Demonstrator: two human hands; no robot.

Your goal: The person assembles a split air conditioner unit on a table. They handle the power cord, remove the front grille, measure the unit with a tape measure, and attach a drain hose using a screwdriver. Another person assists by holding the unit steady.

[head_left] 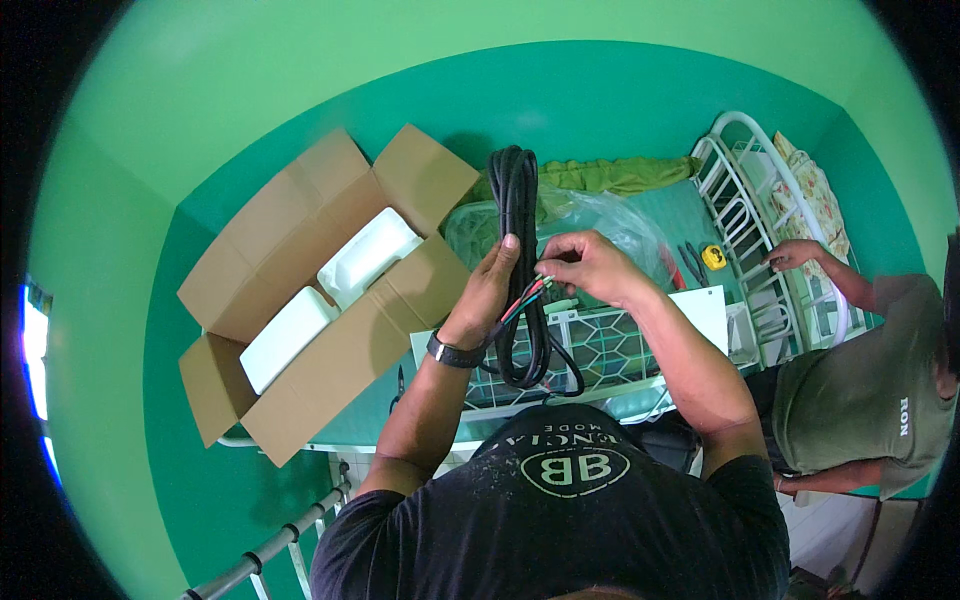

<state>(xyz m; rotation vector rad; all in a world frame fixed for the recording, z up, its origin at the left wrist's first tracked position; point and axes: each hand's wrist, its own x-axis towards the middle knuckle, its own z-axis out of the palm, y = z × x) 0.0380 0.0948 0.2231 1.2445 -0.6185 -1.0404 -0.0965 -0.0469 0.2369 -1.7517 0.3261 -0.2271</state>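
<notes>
A long coil of black cable hangs upright in front of my chest. My left hand is closed around its middle, thumb up along the loops, with a dark watch on that wrist. From the cable's end come several thin coloured wires, red and blue among them, with pale tips. My right hand pinches at these tips with thumb and forefinger, just right of the coil. Behind and below the cable lies a white-framed unit with a hexagonal grille, partly hidden by the coil and my arms.
An opened cardboard box with white foam blocks stands at left. Clear plastic wrap, pliers and a yellow tape measure lie on the bed. At right, another person reaches to the white bed rail.
</notes>
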